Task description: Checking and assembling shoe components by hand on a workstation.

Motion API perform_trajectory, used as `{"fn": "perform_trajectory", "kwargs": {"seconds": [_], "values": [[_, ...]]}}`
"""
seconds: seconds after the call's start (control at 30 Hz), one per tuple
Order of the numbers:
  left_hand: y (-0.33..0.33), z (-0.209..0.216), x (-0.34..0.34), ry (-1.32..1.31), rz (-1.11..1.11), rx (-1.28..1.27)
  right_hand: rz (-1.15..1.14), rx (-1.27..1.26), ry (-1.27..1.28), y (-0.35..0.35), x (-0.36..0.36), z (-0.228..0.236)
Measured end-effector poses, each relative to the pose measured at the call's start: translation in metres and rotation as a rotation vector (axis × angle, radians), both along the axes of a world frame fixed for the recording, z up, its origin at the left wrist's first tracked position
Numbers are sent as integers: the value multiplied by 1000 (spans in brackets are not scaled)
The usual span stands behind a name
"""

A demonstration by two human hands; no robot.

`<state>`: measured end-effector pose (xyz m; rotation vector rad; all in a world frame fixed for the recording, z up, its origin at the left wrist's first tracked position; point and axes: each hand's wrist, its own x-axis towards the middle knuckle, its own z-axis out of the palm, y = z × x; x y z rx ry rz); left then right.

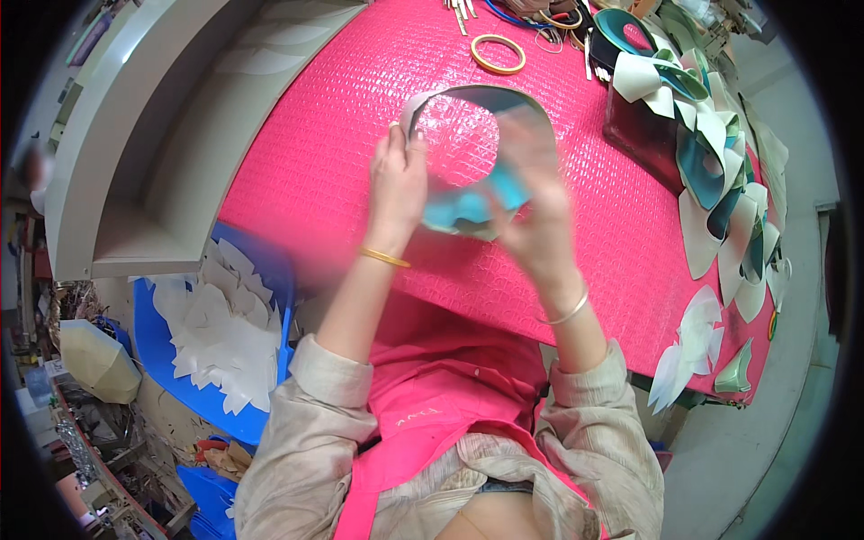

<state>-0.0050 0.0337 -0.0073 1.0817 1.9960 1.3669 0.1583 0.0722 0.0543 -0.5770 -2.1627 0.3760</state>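
Observation:
A looped shoe upper (493,96), dark and grey with a teal lining along its near side, is held up over the pink table. My left hand (399,175) is closed on its left edge, fingertips at the upper rim and a yellow bangle at the wrist. Across the loop, my right hand (540,211) overlaps the right side of the upper. Motion smears its fingers, so their grip on the piece is unclear. Through the opening of the loop the pink surface shows.
A pink textured cover lies on the table (306,171). A yellow ring (498,69) sits at the far side. White and teal shoe uppers (702,153) are heaped at the right. A grey shelf unit (135,180) borders the left, above a blue chair (155,335) with white cut pieces (225,333).

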Motion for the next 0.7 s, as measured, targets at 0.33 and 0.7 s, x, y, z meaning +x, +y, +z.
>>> {"fn": "perform_trajectory", "kwargs": {"seconds": [0.33, 0.7], "values": [[-41, 90, 45, -1059, -201, 70, -123, -1051, 382, 40, 6, -10], [-2, 110, 71, -1554, -663, 647, -44, -152, 298, 13, 49, 71]]}}
